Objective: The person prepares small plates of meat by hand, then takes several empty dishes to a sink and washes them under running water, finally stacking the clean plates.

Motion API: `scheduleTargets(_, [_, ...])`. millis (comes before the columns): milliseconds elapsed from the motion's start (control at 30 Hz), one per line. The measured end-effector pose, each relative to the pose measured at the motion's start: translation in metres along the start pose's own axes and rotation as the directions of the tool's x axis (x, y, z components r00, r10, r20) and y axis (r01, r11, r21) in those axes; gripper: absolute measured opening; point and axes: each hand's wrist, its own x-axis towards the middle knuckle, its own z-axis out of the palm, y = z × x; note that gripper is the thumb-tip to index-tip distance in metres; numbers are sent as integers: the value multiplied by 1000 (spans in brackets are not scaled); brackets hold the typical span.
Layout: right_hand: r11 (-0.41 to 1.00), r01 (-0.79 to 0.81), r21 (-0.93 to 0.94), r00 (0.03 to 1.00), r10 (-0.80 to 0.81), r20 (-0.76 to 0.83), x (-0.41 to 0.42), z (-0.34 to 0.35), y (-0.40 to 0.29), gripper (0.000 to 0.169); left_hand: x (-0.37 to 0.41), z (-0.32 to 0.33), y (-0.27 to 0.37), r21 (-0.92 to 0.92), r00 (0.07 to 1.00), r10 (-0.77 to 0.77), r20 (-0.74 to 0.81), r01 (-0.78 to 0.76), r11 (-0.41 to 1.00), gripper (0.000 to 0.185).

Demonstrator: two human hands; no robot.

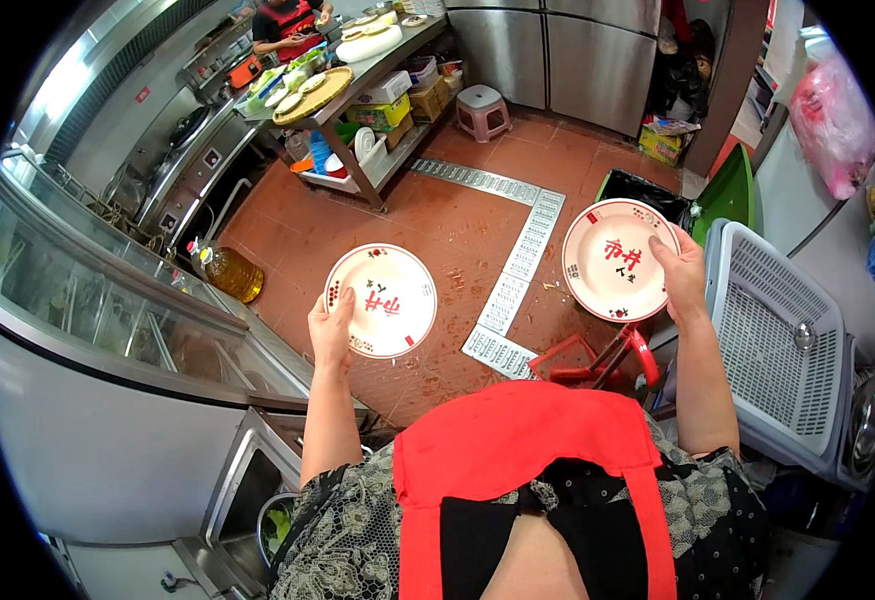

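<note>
My left hand (331, 328) grips the left rim of a round white plate (392, 289) with printed red and black decoration, thumb on its upper face. A similar decorated plate (606, 281) is in my right hand (679, 271), which clasps its right rim, thumb on top. Both plates are held apart over the tiled floor, their printed faces towards the camera. A green bin (730, 195) with a black liner stands just beyond the right plate.
At right sits a grey plastic basket (775, 300) holding a metal spoon or ladle. A red dustpan (569, 360) lies below the right plate. An oil jug (231, 274) stands at left, a stool (481, 105) ahead. A co-worker (287, 30) stands behind the prep table (355, 82).
</note>
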Motion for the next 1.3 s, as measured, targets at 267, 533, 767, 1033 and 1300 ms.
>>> scheduleTargets(267, [1000,-10,-10,1000,10,9,2,-3,2,25,-14,-1,-12,831,954,277,115,-245,499,20])
scheduleTargets(533, [1000,-18,7,1000,18,23,5,-5,6,25,-15,0,-13,787,977,211,15,-141,600,27])
scheduleTargets(767, [999,-31,5,999,31,29,3,-6,7,25,-11,-12,-19,146,993,21,115,-38,988,23])
scheduleTargets(1033, [999,-19,47,1000,18,22,2,-2,2,23,-15,-4,-23,-65,994,-94,-55,91,994,20])
scheduleTargets(1300, [998,-16,59,1000,14,26,1,-2,2,24,-16,-3,-37,184,986,134,-101,-114,976,18])
